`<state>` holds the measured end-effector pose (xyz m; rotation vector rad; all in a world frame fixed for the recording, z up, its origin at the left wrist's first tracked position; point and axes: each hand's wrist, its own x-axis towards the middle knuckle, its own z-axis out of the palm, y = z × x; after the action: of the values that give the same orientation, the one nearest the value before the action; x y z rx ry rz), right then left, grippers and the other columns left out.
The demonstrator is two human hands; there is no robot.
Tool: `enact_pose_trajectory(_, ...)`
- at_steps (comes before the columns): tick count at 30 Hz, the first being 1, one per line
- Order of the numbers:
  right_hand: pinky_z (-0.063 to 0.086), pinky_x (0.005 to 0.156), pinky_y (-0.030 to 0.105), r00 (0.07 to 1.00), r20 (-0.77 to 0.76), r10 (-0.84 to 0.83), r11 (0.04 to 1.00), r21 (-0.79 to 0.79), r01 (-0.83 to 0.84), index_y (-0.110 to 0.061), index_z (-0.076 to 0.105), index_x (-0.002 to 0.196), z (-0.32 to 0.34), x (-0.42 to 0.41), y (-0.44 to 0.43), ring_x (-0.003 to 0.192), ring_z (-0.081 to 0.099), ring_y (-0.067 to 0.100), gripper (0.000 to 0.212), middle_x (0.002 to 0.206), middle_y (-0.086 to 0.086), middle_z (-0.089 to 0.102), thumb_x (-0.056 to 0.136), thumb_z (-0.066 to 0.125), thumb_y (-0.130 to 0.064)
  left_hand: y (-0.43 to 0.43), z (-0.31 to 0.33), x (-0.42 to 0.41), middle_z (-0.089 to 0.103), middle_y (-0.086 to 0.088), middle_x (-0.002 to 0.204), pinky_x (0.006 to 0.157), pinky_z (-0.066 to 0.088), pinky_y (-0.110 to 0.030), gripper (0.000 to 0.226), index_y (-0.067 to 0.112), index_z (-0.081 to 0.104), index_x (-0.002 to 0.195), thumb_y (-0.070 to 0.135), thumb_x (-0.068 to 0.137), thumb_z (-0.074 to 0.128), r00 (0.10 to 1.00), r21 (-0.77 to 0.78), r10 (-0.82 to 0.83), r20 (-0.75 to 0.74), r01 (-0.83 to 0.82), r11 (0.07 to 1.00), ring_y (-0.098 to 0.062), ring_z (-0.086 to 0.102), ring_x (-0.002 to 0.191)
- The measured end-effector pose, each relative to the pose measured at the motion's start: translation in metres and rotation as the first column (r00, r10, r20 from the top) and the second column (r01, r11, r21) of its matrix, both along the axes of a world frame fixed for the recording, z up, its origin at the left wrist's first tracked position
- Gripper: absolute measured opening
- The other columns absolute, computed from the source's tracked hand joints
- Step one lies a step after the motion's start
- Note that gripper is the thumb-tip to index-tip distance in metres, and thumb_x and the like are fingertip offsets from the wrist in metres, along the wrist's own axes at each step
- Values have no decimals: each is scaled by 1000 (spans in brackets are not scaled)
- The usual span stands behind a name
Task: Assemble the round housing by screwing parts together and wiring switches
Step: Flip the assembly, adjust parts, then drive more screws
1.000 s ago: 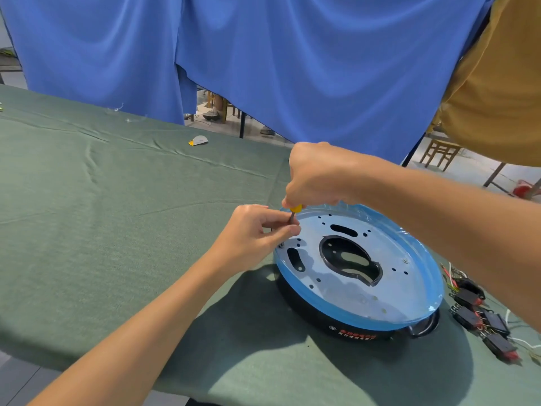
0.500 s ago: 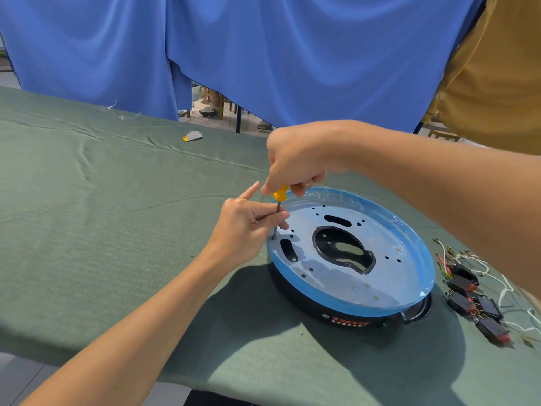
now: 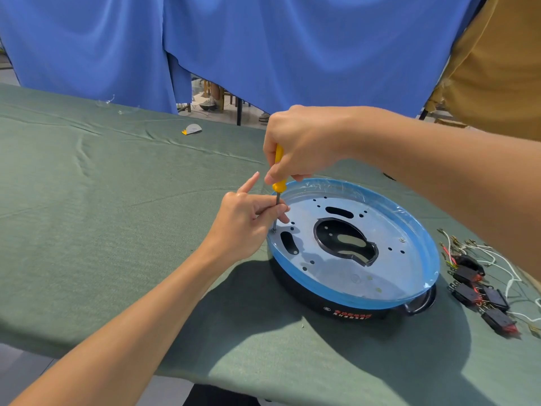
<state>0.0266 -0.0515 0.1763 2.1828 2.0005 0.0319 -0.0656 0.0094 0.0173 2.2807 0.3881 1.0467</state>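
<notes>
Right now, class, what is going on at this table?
Someone is working a screwdriver at the left edge of the metal plate on the housing. The right hand grips the yellow handle from above, and the left hand pinches the shaft near its tip. The switches lie on the cloth to the right, untouched.

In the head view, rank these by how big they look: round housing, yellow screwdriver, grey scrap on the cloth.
1. round housing
2. yellow screwdriver, partly covered
3. grey scrap, though it lies farther away
</notes>
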Motion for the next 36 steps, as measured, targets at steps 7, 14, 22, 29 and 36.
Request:
enact_pose_trajectory(7,34,41,17,986,-77,-145,989,5,146,-12,60,54,-7,-3,-2,37,47,11,38,32,-7,50,90,58,-23,-2,0,-1,73,-23,74,120,15,-16,20,-1,78,85,0,94,61,1000,47,-5,-16,5,999,-60,58,85)
enact_pose_trajectory(14,27,36,12,939,-186,-290,955,6,297,-4,56,61,-9,-13,6,33,38,15,30,33,-1,49,88,43,-5,3,2,0,73,-22,74,122,11,-22,21,-3,76,91,-1,97,56,998,67,-17,-58,21,998,-44,67,67)
enact_pose_trajectory(22,44,45,20,972,-90,-215,975,-70,209,-8,60,64,-3,-13,8,39,52,15,40,45,-1,62,93,56,-34,9,17,-8,76,-15,86,108,19,-4,23,3,77,93,15,99,58,978,8,-51,-201,54,999,-27,70,98)
enact_pose_trajectory(29,42,40,16,995,-61,-82,996,-38,80,-15,70,88,7,0,-3,52,57,11,24,68,-4,69,90,62,-37,5,34,-7,70,11,84,89,41,-27,14,17,78,91,24,80,81,945,25,93,-314,-90,996,-16,60,88)
enact_pose_trajectory(36,43,47,18,990,-107,-91,995,17,93,-21,69,82,3,21,-23,54,61,6,20,67,-8,70,88,63,-39,-7,41,8,69,4,109,83,29,-31,12,22,77,87,31,80,73,764,404,382,-520,-174,898,-24,56,105)
